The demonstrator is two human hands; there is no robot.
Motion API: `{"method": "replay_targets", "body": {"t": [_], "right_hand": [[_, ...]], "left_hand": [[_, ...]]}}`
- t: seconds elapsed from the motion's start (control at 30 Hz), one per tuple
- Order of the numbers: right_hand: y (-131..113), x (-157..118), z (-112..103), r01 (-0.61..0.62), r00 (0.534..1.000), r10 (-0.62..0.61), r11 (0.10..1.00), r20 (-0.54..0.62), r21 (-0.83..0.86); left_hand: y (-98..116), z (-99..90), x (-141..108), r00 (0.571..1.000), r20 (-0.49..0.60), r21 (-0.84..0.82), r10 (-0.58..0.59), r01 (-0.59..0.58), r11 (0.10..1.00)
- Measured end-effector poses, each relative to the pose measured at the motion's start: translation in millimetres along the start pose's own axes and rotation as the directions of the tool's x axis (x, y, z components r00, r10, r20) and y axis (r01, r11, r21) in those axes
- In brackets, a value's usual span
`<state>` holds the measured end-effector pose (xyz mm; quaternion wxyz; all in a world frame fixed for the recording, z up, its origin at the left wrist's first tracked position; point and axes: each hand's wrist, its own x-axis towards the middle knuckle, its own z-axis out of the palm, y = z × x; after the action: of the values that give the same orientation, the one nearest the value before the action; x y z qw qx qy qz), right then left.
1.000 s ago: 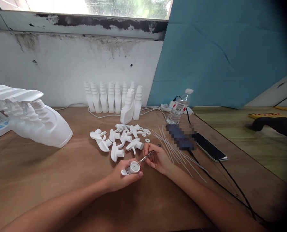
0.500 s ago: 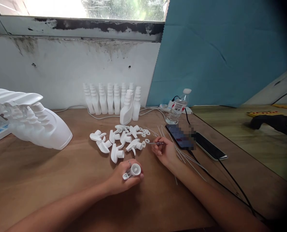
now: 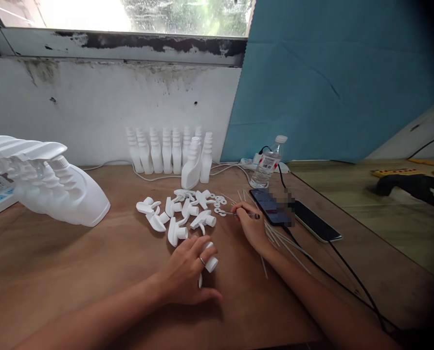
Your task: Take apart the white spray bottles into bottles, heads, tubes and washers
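My left hand (image 3: 190, 267) is over a white spray head (image 3: 211, 263) at the table's front middle, its fingers curled round it and the thumb stretched apart. My right hand (image 3: 249, 223) is closed round a thin pointed tool (image 3: 252, 216). The tool's tip points left at the small white rings (image 3: 220, 211) lying on the table. Several white spray heads (image 3: 176, 232) lie in a loose group beyond my left hand. Under and beside my right forearm lie thin white tubes (image 3: 286, 239).
White bottles (image 3: 154, 153) stand at the wall, and large ones (image 3: 81, 194) stand at the left. A water bottle (image 3: 267, 167), a lit phone (image 3: 271, 206), a dark device (image 3: 317, 221) and black cables (image 3: 355, 277) are on the right.
My left hand has turned palm down, and its thumb has spread away from the spray head, whose opening no longer faces up. My right hand has turned over slightly, with the tool's tip among the rings.
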<state>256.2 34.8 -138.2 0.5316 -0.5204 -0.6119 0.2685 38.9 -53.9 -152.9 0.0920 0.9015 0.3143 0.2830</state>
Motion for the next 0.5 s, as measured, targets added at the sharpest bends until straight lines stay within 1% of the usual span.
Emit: {"method": "replay_targets", "body": {"t": [0.03, 0.1, 0.2, 0.33, 0.4, 0.43, 0.5], "right_hand": [[1, 0, 0, -0.008, 1.000, 0.008, 1.000, 0.007, 0.006], [3, -1, 1, -0.030, 0.999, 0.030, 0.999, 0.025, 0.018], [3, -2, 2, -0.047, 0.998, 0.046, 0.999, 0.045, 0.027], [0, -4, 3, -0.053, 0.997, 0.051, 0.998, 0.060, 0.036], [-2, -5, 2, -0.047, 0.997, 0.045, 0.998, 0.063, 0.036], [-2, -5, 2, -0.043, 0.997, 0.041, 0.998, 0.063, 0.037], [-2, -5, 1, -0.039, 0.998, 0.036, 0.998, 0.057, 0.045]], "left_hand": [[0, 1.5, 0, 1.000, 0.008, 0.055, -0.005, 0.005, 0.998], [-1, 3.3, 0, 0.998, 0.030, 0.135, -0.051, 0.046, 0.990], [-4, 3.8, 0, 0.994, 0.020, 0.197, -0.107, 0.101, 0.975], [-7, 3.7, 1, 0.997, -0.029, 0.239, -0.069, 0.073, 0.968], [-5, 2.1, 3, 0.998, -0.041, 0.226, -0.043, 0.051, 0.973], [-5, -0.2, 4, 0.998, -0.056, 0.214, -0.026, 0.037, 0.976], [-7, -10.0, 5, 0.992, -0.121, 0.223, 0.020, 0.007, 0.975]]}}
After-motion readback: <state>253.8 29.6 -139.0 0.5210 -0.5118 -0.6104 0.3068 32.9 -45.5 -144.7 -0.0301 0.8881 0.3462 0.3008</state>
